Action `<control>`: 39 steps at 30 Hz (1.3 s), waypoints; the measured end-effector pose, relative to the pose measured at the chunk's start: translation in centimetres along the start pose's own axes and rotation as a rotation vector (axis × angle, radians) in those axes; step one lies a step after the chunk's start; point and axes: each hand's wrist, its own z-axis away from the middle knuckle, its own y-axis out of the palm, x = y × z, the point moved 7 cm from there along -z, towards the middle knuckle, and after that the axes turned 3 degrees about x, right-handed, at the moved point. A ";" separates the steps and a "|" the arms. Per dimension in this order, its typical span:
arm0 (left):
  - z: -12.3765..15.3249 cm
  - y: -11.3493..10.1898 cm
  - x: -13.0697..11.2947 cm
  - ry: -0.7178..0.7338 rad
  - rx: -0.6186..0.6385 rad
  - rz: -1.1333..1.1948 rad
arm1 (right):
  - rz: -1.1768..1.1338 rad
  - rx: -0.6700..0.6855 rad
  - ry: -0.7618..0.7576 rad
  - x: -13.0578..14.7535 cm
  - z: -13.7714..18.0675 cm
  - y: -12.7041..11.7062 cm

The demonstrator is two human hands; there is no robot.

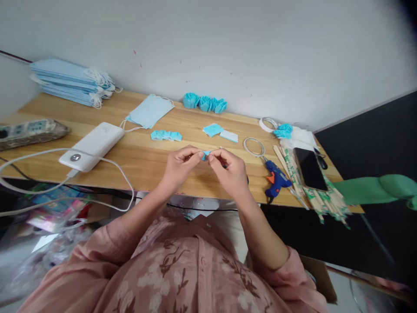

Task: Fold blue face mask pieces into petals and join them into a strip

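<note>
My left hand (180, 167) and my right hand (228, 170) meet above the front of the wooden table (143, 156). Both pinch one small blue folded piece (205, 154) between their fingertips. Just beyond lie cut blue pieces (213, 129), a pale blue rectangle (229, 136), and a pleated blue strip (166, 135). A flat blue face mask (150, 111) lies farther left, and a row of folded blue rosettes (204, 103) sits against the wall.
A stack of masks (70, 81) sits at the back left. A white power bank (93, 145) with a cable, a power strip (31, 131), a blue glue gun (276, 177), tape rolls (254, 147), chopstick packets (312, 191) and a phone (309, 168) surround the hands.
</note>
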 end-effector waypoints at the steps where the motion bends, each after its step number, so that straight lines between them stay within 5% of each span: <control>1: 0.0 0.0 0.1 -0.007 0.001 0.006 | 0.001 0.006 0.001 0.0 0.0 0.0; 10: 0.0 -0.1 0.8 -0.054 -0.017 0.045 | -0.035 0.032 0.010 -0.2 0.0 0.3; 16: 0.1 0.2 0.8 -0.039 0.018 0.051 | 0.004 -0.126 -0.019 -0.7 0.0 -0.6; 27: 0.2 1.0 0.7 -0.083 0.120 0.003 | -0.013 -0.053 -0.098 0.1 0.1 0.0; 39: -0.3 0.5 0.9 -0.080 0.045 -0.050 | -0.168 0.011 -0.034 -1.8 0.1 -0.5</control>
